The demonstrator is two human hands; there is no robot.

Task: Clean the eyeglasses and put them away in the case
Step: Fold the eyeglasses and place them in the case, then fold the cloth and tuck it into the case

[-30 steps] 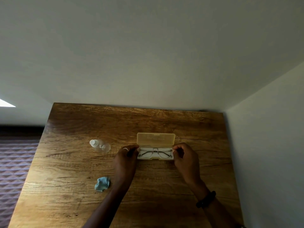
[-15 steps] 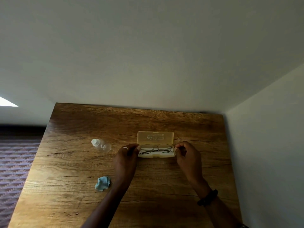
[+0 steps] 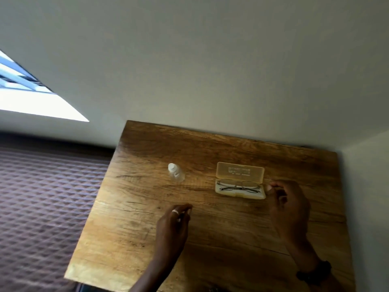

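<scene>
Both grips empty: right hand (image 3: 288,207) loosely curled beside the open case (image 3: 240,191), left hand (image 3: 174,224) relaxed. Careless lid-closing could pinch the eyeglasses (image 3: 239,186) frame.

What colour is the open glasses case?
Translucent pale yellow case, lid up; seen in the head view.

Single head view, high above, tilted, facing down over table (image 3: 210,239), wall beyond

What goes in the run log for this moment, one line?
thin metal-framed eyeglasses: inside open translucent yellow plastic case | lid: up | left hand: empty, apart | right hand: empty, at case's right end | next: probably shut lid
</scene>
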